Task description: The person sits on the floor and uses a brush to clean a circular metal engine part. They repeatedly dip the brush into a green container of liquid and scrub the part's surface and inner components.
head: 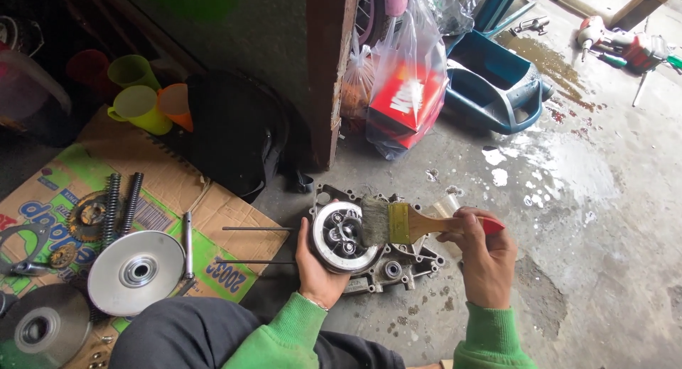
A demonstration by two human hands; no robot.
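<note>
My left hand (317, 269) grips a round metal clutch part (342, 236) from below, holding it tilted over a grey engine cover (398, 266) that lies on the concrete floor. My right hand (484, 259) holds a wooden-handled paintbrush (398, 223) with a red handle end. The bristles rest against the right side of the round part. Both sleeves are green.
Flattened cardboard (213, 220) at left carries silver pulley discs (136, 272), springs (121, 202), a gear and long rods (256, 229). Plastic cups (138, 106) and a black bag (238, 131) stand behind. A red box in a plastic bag (408, 92), a blue tub (490, 85) and a wet patch lie at the back right.
</note>
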